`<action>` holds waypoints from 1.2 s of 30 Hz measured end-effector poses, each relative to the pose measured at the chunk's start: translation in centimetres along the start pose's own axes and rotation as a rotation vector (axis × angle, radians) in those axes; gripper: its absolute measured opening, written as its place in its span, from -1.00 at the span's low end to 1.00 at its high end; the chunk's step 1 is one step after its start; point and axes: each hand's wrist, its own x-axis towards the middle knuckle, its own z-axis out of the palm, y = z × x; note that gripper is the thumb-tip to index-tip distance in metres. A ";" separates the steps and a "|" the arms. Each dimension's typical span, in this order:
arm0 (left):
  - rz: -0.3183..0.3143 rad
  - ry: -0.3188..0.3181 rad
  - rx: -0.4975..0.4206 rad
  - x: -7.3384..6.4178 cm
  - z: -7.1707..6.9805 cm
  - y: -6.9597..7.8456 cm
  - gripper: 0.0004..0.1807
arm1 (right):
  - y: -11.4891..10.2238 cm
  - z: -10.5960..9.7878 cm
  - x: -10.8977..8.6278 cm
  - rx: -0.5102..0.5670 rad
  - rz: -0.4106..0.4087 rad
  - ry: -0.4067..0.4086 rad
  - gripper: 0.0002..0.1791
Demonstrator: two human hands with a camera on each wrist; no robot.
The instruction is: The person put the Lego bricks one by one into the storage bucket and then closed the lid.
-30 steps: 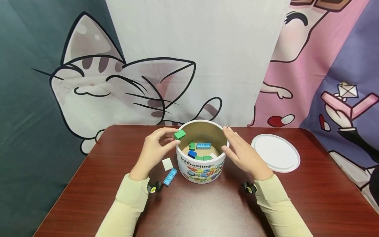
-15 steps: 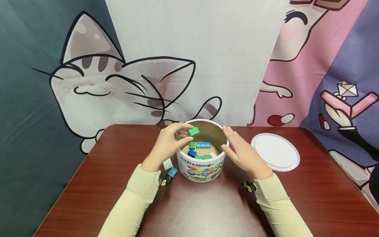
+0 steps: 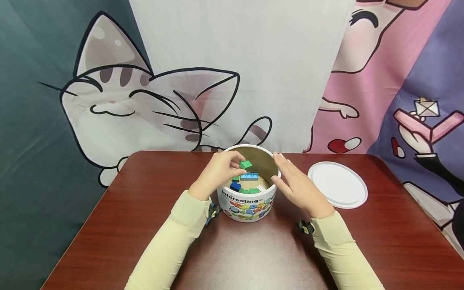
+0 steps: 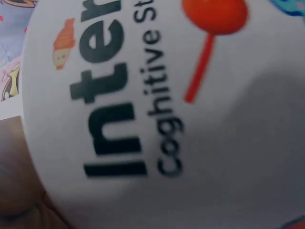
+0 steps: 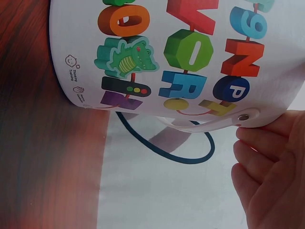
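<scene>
The left hand (image 3: 218,173) pinches a green toy brick (image 3: 245,164) over the open mouth of a printed bucket (image 3: 246,213) on the wood-grain bench (image 3: 90,225). The right hand (image 3: 301,189) has its fingers extended against the bucket's side, near the rivet (image 5: 244,117) of its white handle (image 5: 205,128). For a tidy release, the brick is probably best lowered well inside before the pinch loosens, towards bare floor beside the light-blue brick (image 3: 249,176) rather than on top of it. Light pressure from the right hand should be enough; a hard push could slide the bucket.

"Interesting" reads clearly on the bucket in the head view. The left wrist view shows "Inter" in large letters and, alongside, "Coghitive St", so spelt and cut off by the frame. In the right wrist view, small print seems to say "Thinking Training", near coloured characters including R, N and P; no brand name is legible
</scene>
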 end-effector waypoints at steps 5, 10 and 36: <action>-0.033 -0.052 0.024 0.7 0.5 0.6 -0.68 | -0.1 -0.1 0.0 0.008 0.007 -0.002 -0.23; -0.027 -0.032 -0.008 0.5 0.7 0.5 -0.64 | 0.0 0.0 0.0 0.009 0.003 -0.010 -0.23; 0.018 0.443 -0.067 -3.5 -1.7 -3.5 -0.85 | 0.1 0.1 -0.1 0.017 0.001 0.006 -0.24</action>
